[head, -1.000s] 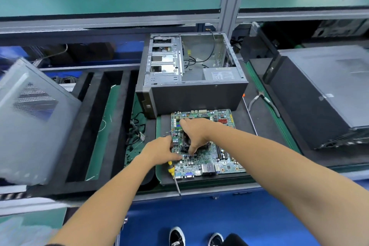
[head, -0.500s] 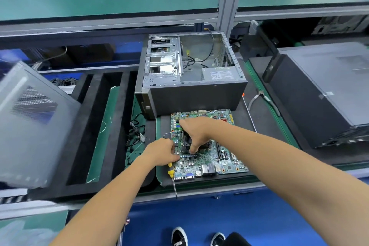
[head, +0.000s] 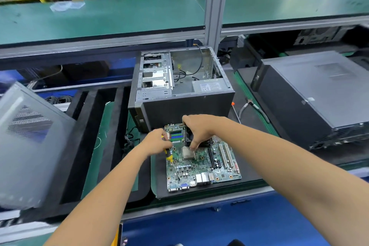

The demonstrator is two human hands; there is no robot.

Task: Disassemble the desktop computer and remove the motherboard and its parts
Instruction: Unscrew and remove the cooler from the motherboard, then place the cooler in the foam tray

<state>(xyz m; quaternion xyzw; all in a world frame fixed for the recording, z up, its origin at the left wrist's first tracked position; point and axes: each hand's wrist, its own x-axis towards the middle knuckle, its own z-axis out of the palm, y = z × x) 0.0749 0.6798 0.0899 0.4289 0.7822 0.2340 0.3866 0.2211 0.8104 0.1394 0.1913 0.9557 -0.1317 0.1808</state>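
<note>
A green motherboard [head: 201, 168] lies flat on a black mat in front of the opened grey computer case [head: 185, 88]. My right hand [head: 196, 130] grips the black CPU cooler [head: 189, 138] and holds it tilted up off the board's far half. Below it the silver CPU [head: 188, 153] sits uncovered in its socket. My left hand [head: 157, 141] holds a yellow-handled screwdriver [head: 171, 161] at the board's left edge, its shaft pointing down over the board.
A loose grey side panel [head: 30, 142] leans at the left. A closed black computer [head: 311, 94] lies at the right, with pliers [head: 253, 107] and an orange-tipped rod [head: 235, 112] beside the case. Black foam trays [head: 111, 126] and cables [head: 129, 140] fill the left bench. A green shelf [head: 99, 18] hangs overhead.
My right hand has lifted the cooler up and back off the board, which uncovers the CPU. My left hand has shifted slightly, still with the screwdriver.
</note>
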